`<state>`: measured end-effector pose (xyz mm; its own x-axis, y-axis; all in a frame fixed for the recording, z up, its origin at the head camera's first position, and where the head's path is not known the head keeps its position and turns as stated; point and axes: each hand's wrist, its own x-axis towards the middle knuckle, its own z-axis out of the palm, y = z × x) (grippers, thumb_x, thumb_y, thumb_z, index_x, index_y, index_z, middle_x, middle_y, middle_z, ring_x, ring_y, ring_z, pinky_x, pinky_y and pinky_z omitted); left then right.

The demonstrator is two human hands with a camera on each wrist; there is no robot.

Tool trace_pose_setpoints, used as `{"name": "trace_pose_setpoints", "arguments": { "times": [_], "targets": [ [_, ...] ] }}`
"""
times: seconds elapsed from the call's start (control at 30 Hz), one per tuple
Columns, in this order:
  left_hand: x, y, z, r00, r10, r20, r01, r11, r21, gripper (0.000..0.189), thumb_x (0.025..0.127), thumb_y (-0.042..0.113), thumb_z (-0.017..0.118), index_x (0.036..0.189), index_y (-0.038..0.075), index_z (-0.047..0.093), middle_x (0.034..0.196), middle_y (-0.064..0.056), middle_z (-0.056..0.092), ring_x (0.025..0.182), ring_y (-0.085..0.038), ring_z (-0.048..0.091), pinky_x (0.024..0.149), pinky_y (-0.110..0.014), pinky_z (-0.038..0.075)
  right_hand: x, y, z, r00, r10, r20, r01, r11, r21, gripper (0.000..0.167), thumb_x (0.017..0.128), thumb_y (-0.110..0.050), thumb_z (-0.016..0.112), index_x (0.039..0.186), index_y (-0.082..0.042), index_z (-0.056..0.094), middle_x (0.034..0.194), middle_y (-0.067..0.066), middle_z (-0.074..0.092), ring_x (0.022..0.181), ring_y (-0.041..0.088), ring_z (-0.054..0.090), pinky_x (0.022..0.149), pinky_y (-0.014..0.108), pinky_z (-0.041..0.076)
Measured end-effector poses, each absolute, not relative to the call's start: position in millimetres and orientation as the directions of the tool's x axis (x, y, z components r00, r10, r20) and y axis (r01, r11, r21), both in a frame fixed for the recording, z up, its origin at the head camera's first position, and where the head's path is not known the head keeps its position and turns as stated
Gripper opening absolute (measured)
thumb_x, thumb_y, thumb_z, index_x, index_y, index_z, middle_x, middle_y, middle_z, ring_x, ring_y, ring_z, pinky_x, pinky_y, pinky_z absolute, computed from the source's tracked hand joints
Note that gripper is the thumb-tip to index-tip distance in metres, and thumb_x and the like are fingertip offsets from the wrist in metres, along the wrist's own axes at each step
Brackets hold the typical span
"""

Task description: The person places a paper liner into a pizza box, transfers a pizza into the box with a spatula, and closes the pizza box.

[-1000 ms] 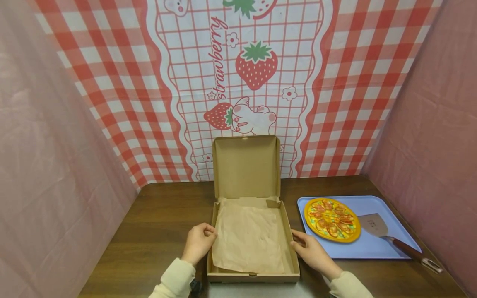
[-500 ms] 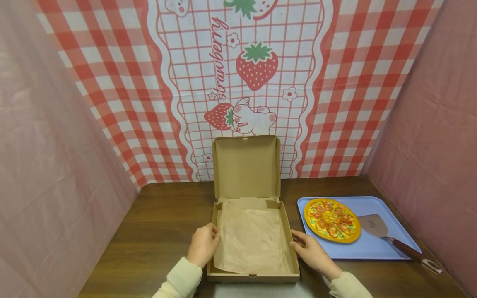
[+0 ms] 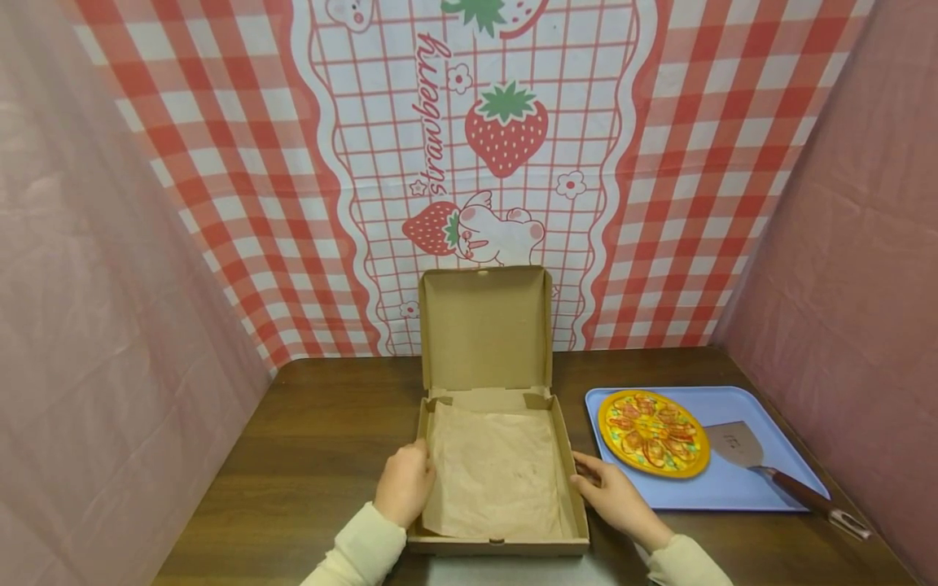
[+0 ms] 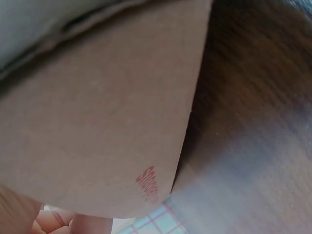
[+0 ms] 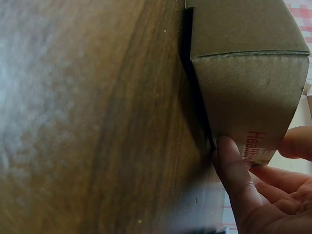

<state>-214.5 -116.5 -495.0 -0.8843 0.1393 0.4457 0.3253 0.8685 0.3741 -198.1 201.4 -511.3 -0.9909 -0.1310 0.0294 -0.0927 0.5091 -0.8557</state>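
Observation:
A cardboard pizza box [image 3: 488, 325] stands with its lid raised, and a brown paper sheet [image 3: 493, 472] lies in its base. My left hand [image 3: 405, 486] is curled over the left wall, at the paper's left edge; its fingertips are hidden in the head view. Part of that hand shows low in the left wrist view, below the printed side wall [image 4: 112, 107]. My right hand [image 3: 614, 495] grips the box's right wall, its thumb [image 5: 297, 142] on the inner side and its fingers on the outside.
On the right, a blue tray [image 3: 623, 490] bears a pizza [image 3: 652, 433] and a pizza server [image 3: 736, 443] whose brown handle extends past the tray's edge. The wooden table [image 3: 322, 439] meets a strawberry-print cloth [image 3: 506, 130] behind and pink cloth [image 3: 865, 285] at the sides.
My left hand has moved right, over the box's left wall, and turned more knuckles-up. The paper's left edge has shifted slightly right. My right hand has stayed at the right wall.

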Motion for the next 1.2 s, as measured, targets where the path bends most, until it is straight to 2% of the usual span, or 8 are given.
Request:
{"name": "trace_pose_setpoints", "arguments": {
  "times": [0.2, 0.37, 0.6, 0.93, 1.03, 1.2],
  "targets": [
    [-213, -113, -495, -0.875, 0.170, 0.454, 0.329, 0.896, 0.299, 0.015, 0.070, -0.006, 0.066, 0.072, 0.003, 0.054, 0.064, -0.014, 0.061, 0.056, -0.035, 0.063, 0.046, -0.041, 0.049, -198, 201, -511, -0.992, -0.123, 0.025, -0.085, 0.509, -0.857, 0.046, 0.094, -0.006, 0.061, 0.133, 0.015, 0.050, 0.127, 0.033, 0.060, 0.112, 0.036, 0.065, 0.088, 0.035, 0.057],
    [-212, -111, -498, -0.864, 0.202, 0.461, 0.325, 0.923, 0.205, 0.011, 0.072, -0.006, 0.066, 0.073, 0.001, 0.058, 0.062, -0.014, 0.060, 0.052, -0.032, 0.062, 0.042, -0.039, 0.048, -197, 201, -512, -0.992, -0.124, 0.019, -0.079, 0.504, -0.860, 0.046, 0.094, -0.006, 0.062, 0.133, 0.015, 0.050, 0.127, 0.032, 0.060, 0.112, 0.035, 0.065, 0.087, 0.034, 0.058],
    [-209, -106, -499, -0.849, 0.222, 0.481, 0.315, 0.941, 0.122, 0.018, 0.071, -0.006, 0.072, 0.074, 0.003, 0.057, 0.063, -0.013, 0.060, 0.051, -0.029, 0.062, 0.041, -0.036, 0.048, -198, 200, -512, -0.992, -0.123, 0.020, -0.080, 0.503, -0.861, 0.047, 0.093, -0.007, 0.062, 0.133, 0.015, 0.050, 0.125, 0.032, 0.061, 0.110, 0.035, 0.066, 0.085, 0.034, 0.058],
    [-209, -101, -505, -0.756, 0.234, 0.612, 0.319, 0.947, 0.032, 0.023, 0.066, -0.009, 0.069, 0.069, 0.004, 0.050, 0.058, -0.013, 0.057, 0.045, -0.028, 0.058, 0.037, -0.037, 0.046, -197, 202, -511, -0.990, -0.142, 0.013, -0.080, 0.476, -0.876, 0.048, 0.094, -0.006, 0.061, 0.134, 0.016, 0.048, 0.127, 0.034, 0.059, 0.112, 0.036, 0.065, 0.085, 0.032, 0.058],
    [-209, -101, -503, -0.773, 0.236, 0.588, 0.312, 0.950, 0.029, 0.021, 0.069, -0.008, 0.069, 0.069, 0.005, 0.052, 0.059, -0.013, 0.059, 0.046, -0.028, 0.059, 0.038, -0.037, 0.047, -197, 203, -510, -0.988, -0.156, 0.014, -0.087, 0.469, -0.879, 0.049, 0.094, -0.007, 0.061, 0.135, 0.017, 0.046, 0.128, 0.035, 0.058, 0.111, 0.036, 0.065, 0.085, 0.030, 0.058],
    [-209, -104, -497, -0.849, 0.242, 0.470, 0.337, 0.932, 0.130, 0.015, 0.073, -0.007, 0.069, 0.073, 0.003, 0.058, 0.063, -0.013, 0.061, 0.053, -0.030, 0.063, 0.042, -0.038, 0.049, -197, 205, -511, -0.983, -0.183, 0.012, -0.096, 0.459, -0.883, 0.051, 0.095, -0.008, 0.060, 0.136, 0.018, 0.045, 0.127, 0.035, 0.058, 0.108, 0.035, 0.066, 0.077, 0.021, 0.056]
  ]
}}
